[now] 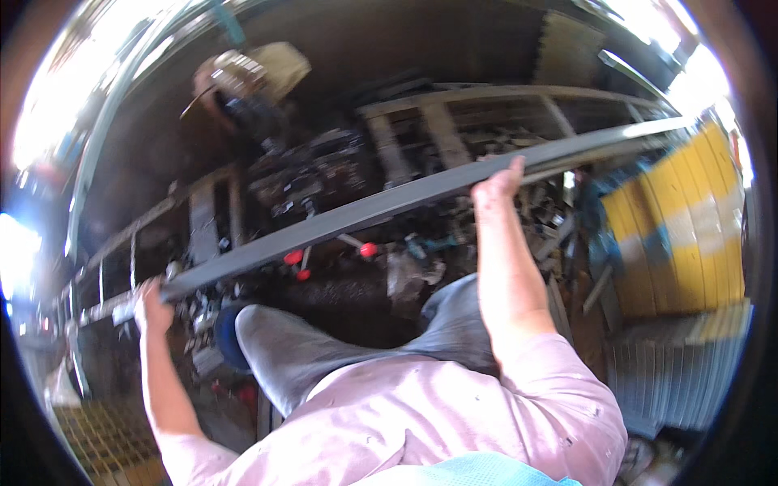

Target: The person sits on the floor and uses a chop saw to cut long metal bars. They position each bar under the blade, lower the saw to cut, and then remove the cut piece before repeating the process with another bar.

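A long grey metal bar (389,201) slants across the view in front of my body, its right end farther off than its left. My left hand (152,306) is closed round the bar's near left end. Farther along, my right hand (498,185) grips the bar right of its middle, with the thumb showing on the near side and the other fingers mostly hidden. Below the bar, a lever handle with red ball knobs (369,249) sticks out of a dark machine (324,166).
Metal frames like ladders (442,134) lie beyond the bar among scattered metal scraps. A blurred motor-like unit (235,77) stands at the upper left. At right are a stack of yellow bars (673,215) and grey stacked profiles (681,364). A yellow grid-like stack (105,441) sits lower left.
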